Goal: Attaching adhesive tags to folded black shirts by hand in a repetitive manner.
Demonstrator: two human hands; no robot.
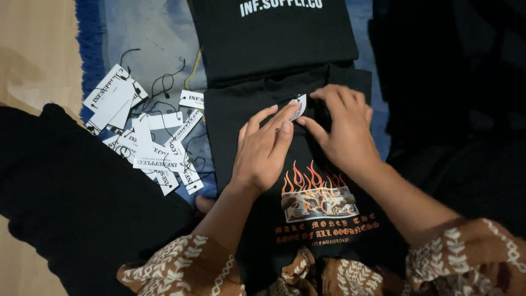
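Tag [299,106] tilted upright–left hand [263,151] pinching it; right hand [342,129] gripping shirt [246,109].

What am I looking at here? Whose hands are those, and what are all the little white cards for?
This one picture comes from a camera worn on a person's head, looking down, so the hands are that person's own. The left hand and the right hand rest on a folded black T-shirt with a flame picture printed on it. Together the fingertips pinch one small white tag near the shirt's collar. To the left lies a loose pile of white tags with thin black strings, on a blue mat. Another folded black garment lies above the shirt. The sleeves are brown with a white pattern.
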